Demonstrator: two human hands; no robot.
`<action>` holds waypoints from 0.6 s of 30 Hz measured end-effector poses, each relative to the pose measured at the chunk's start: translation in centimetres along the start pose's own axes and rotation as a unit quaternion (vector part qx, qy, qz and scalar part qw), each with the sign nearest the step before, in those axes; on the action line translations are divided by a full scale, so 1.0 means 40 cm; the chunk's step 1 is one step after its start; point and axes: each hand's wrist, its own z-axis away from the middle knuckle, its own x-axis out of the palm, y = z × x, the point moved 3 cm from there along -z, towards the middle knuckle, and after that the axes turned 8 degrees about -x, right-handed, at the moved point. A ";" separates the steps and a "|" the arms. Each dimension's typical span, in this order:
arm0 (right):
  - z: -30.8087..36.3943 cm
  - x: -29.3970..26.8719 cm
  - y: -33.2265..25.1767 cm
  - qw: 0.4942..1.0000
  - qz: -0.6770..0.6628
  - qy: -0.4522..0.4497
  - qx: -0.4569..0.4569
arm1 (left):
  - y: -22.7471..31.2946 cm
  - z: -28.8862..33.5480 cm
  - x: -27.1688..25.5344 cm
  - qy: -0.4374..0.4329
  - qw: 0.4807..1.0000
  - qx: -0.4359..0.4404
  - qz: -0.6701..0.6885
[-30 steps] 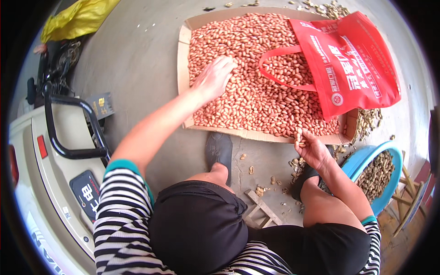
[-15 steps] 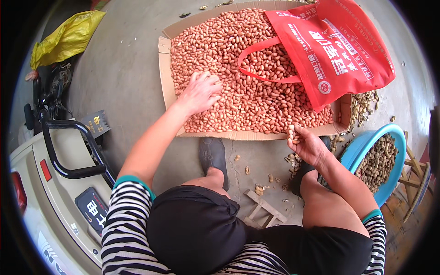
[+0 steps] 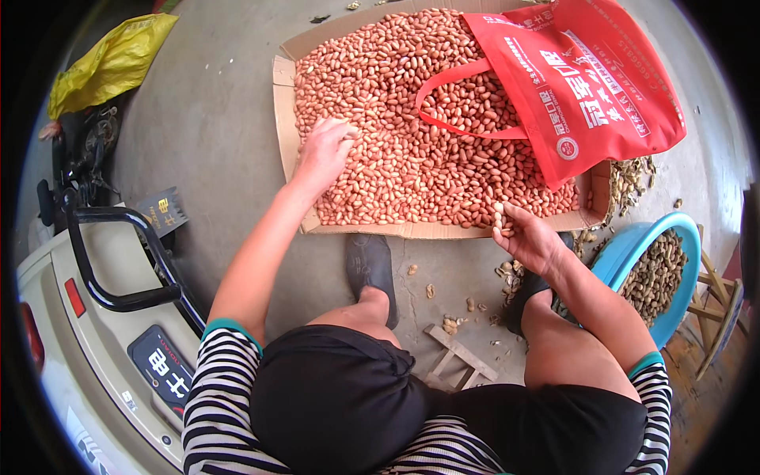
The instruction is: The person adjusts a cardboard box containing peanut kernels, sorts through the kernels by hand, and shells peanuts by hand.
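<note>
The shelled peanuts lie spread pink across a flat cardboard tray on the concrete ahead of me. My left hand reaches out on a straight arm and rests palm down on them near the tray's left edge, fingers curled into the heap. My right hand sits at the tray's near right corner, bent at the elbow, pinching a pale peanut pod upright between thumb and fingers. A red bag lies over the tray's right part. A blue basin of unshelled pods stands just right of my right forearm.
</note>
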 end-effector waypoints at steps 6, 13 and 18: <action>-0.002 0.001 0.007 1.000 0.003 0.006 0.004 | 0.042 -0.070 0.103 -0.042 0.998 0.032 0.022; -0.005 -0.006 0.013 1.000 0.004 0.013 0.007 | 0.099 -0.129 0.184 -0.062 0.989 0.130 0.019; -0.009 -0.010 0.018 1.000 0.001 0.004 0.006 | 0.147 -0.053 0.212 -0.264 0.950 0.108 -0.126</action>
